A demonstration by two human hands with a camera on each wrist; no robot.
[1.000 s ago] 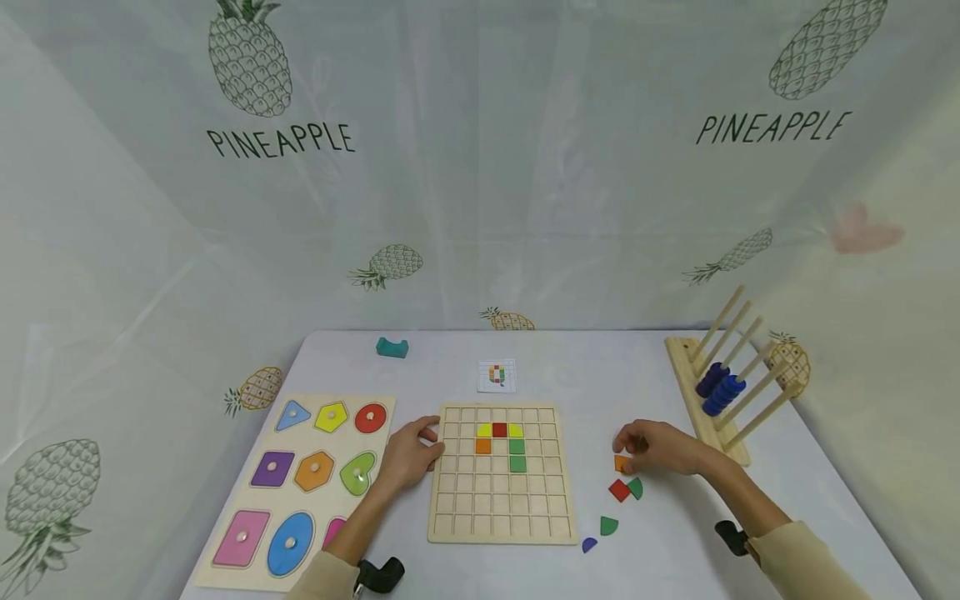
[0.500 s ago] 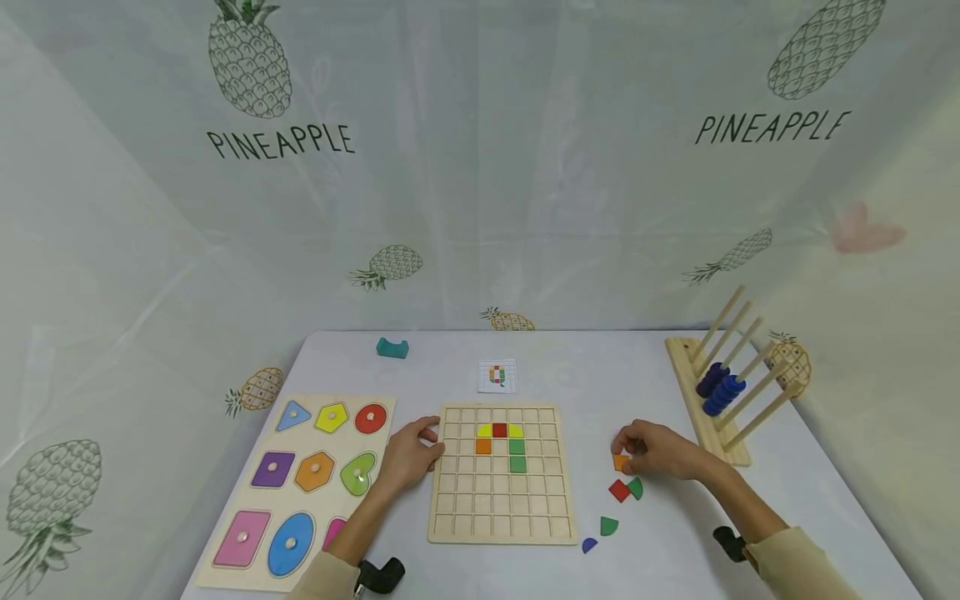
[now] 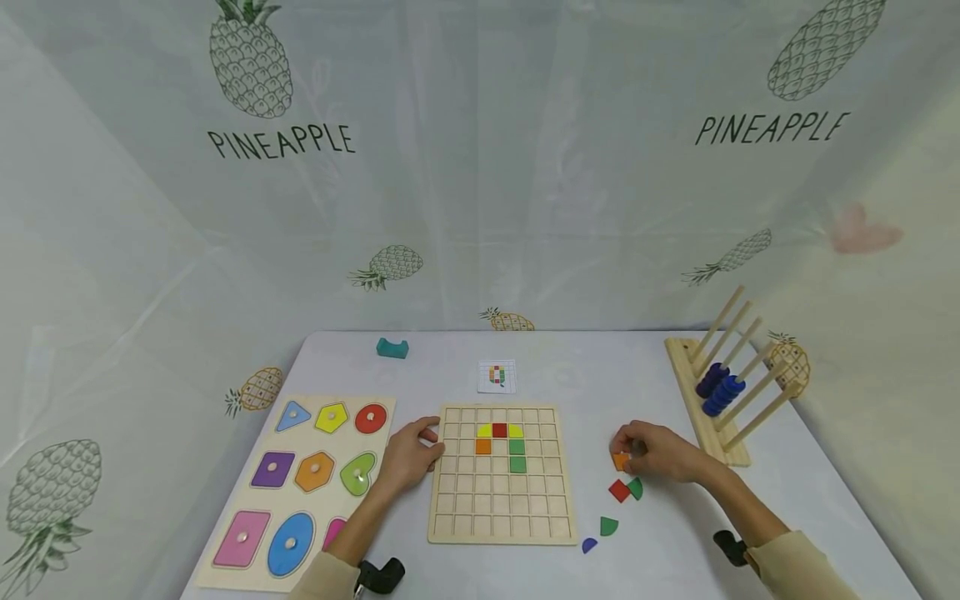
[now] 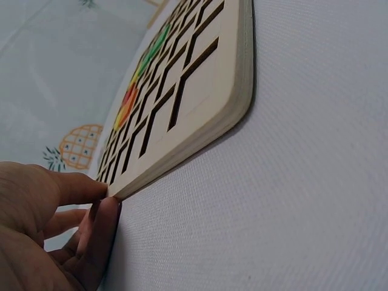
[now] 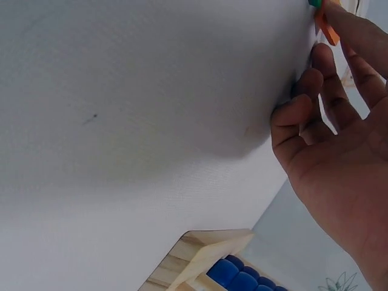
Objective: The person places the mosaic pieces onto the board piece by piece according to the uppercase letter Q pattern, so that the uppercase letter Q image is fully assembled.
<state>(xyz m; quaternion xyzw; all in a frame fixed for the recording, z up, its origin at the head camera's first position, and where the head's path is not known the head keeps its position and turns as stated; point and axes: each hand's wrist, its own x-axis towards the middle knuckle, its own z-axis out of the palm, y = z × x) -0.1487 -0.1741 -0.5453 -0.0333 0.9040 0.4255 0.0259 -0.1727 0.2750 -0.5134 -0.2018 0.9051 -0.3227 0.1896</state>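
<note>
My left hand [image 3: 408,454] grips the left edge of a wooden grid board [image 3: 500,504]; the left wrist view shows thumb and finger at the board's edge [image 4: 200,115]. Set into the board are two yellow corner pieces, a red tile [image 3: 499,430], an orange tile [image 3: 483,446] and two green tiles [image 3: 517,455]. To the board's right, my right hand [image 3: 660,452] pinches another orange tile [image 3: 620,462] low at the table. In the right wrist view this orange tile [image 5: 327,29] shows by the thumb, partly hidden. Beside it lie a red tile [image 3: 619,491] and a green quarter-round piece [image 3: 636,488].
Nearer the front lie another green piece [image 3: 609,526] and a purple half-round piece [image 3: 589,545]. A pattern card [image 3: 497,376] is behind the board. A knobbed shape puzzle [image 3: 247,492] is at left, a peg rack [image 3: 686,375] with blue beads at right, a teal block [image 3: 392,348] at back.
The right hand and the orange tile at its fingertips have shifted very slightly left. The left hand and the board have stayed put.
</note>
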